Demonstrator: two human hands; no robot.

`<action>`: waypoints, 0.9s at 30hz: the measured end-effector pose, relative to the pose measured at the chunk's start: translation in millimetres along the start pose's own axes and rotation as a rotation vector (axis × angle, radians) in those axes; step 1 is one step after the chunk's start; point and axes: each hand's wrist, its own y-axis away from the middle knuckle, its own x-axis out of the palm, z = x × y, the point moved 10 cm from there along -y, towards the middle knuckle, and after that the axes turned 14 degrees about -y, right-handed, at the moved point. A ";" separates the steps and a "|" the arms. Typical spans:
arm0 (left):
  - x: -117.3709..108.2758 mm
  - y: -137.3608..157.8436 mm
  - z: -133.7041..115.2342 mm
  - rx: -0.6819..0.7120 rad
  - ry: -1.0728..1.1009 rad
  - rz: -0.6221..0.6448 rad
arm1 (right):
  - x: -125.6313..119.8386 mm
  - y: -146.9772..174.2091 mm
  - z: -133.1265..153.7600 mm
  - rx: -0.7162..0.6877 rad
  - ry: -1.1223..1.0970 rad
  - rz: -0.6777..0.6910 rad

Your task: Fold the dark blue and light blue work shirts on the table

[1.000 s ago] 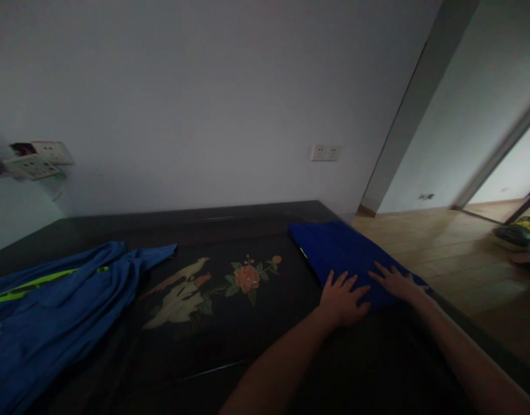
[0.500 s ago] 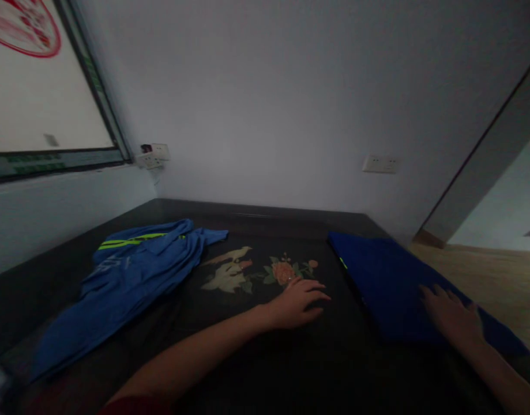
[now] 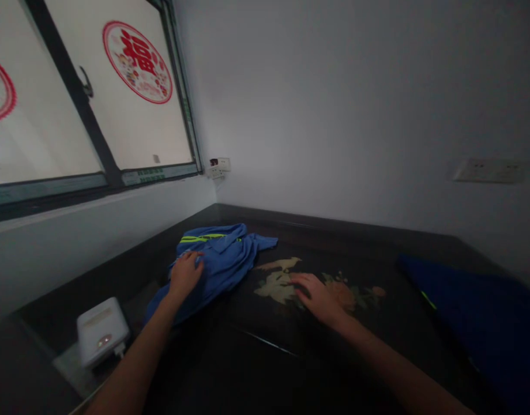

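We extend both forearms forward from the near side over the dark surface [image 3: 256, 374]. The left forearm [image 3: 154, 334] slants up and forward; the left hand [image 3: 185, 276] lies over the left side of a crumpled blue garment [image 3: 225, 259], palm down, fingers bent and pointing inward. We cannot tell whether these fingers grip the cloth or only rest on it. The garment lies loosely bunched toward the far left corner of the surface, light-green stripes [image 3: 202, 237] at its far end, one narrow end pointing toward the far edge.

We angle the right forearm [image 3: 377, 351] inward from the near right. The right hand [image 3: 317, 298] is open and holds nothing, fingers extended leftward over the bird motif [image 3: 275, 288], thumb apart. We cannot confirm contact between this hand and the surface.

Toward the right edge we find a flat dark blue cloth [image 3: 485, 311], cut off by the frame; its near portion fades into shadow. The left hand and forearm hide part of the garment; the right hand covers part of the flower motif [image 3: 345, 297]. Near the left edge sits a white device [image 3: 102, 328]; its support is too dark to identify.
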 end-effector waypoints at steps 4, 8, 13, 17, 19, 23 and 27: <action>23.8 5.9 34.2 -0.160 -0.164 0.119 | 75.8 -72.6 19.4 -0.011 -0.187 0.063; 39.8 5.9 44.3 -0.204 -0.125 0.166 | 119.0 -128.2 10.1 0.080 -0.269 -0.035; 56.0 5.8 41.9 -0.193 -0.077 0.265 | 141.6 -164.3 -13.9 0.259 -0.368 -0.163; 58.7 7.0 32.6 -0.151 -0.088 0.293 | 158.2 -173.6 -18.8 0.294 -0.333 -0.097; 58.2 7.5 28.0 -0.127 -0.118 0.301 | 160.5 -173.4 -17.5 0.269 -0.289 -0.078; 54.1 7.8 16.4 -0.054 -0.145 0.288 | 154.0 -167.4 -14.8 0.222 -0.243 -0.078; 51.5 8.3 5.1 -0.005 -0.099 0.281 | 138.7 -156.3 -14.2 0.204 -0.233 -0.086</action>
